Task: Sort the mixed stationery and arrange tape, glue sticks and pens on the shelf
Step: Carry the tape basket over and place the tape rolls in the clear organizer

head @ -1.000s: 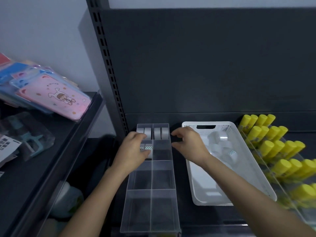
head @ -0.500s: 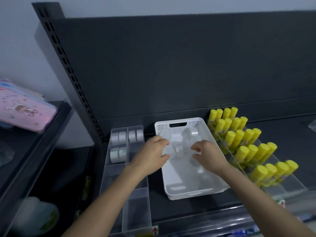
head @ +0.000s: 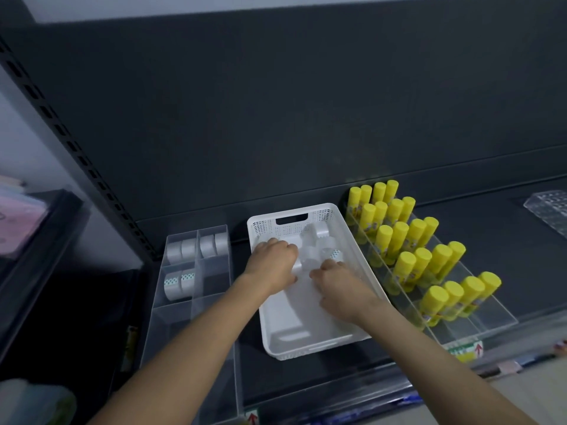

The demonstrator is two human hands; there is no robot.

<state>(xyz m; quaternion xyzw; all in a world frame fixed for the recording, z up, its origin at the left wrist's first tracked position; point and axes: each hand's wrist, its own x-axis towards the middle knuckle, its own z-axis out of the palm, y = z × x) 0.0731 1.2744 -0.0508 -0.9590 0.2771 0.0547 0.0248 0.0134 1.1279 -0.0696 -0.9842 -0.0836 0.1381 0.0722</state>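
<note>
A white basket [head: 308,351] sits on the dark shelf with several white tape rolls [head: 320,233] at its far end. My left hand [head: 271,265] is inside the basket, fingers curled down around a tape roll [head: 296,266]. My right hand [head: 339,288] is beside it, fingers curled down among the rolls next to a dotted roll [head: 336,255]; what it holds is hidden. To the left, a clear divided organizer [head: 190,305] has plain rolls [head: 196,247] in its back cells and dotted rolls [head: 179,281] in the second row.
Yellow glue sticks [head: 414,240] stand in rows in a clear stepped rack right of the basket. A clear studded tray [head: 550,210] lies at the far right. A slotted shelf post [head: 76,154] rises at left, with another shelf unit beyond it.
Both hands moved from the organizer to the basket and dropped onto the tape rolls. My view swung right.
</note>
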